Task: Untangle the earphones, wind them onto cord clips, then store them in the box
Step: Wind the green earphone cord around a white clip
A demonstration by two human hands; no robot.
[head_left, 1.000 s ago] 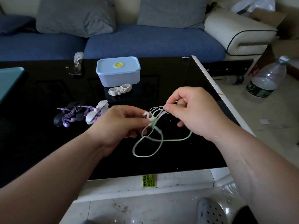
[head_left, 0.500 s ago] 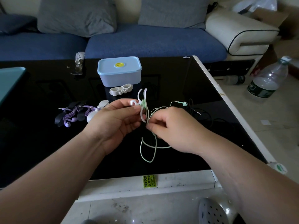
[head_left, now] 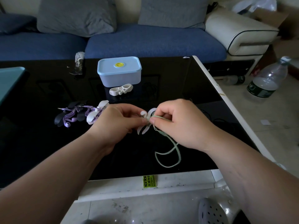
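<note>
Over black table (head_left: 48, 151) — left hand (head_left: 116, 123) pinches clip (head_left: 143, 113), right hand (head_left: 182, 123) pinches green cord (head_left: 177, 149) (dangling).

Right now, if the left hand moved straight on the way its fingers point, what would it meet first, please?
Probably the right hand: the left hand, gripping a white cord clip, points at those fingertips pinching the green earphone cord, almost touching.

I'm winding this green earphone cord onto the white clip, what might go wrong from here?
Slack in the green cord hangs in a loop below the right hand and may knot as you wind. The left hand has only a fingertip grip on the white clip, so a hard tug might pull it loose.
</note>
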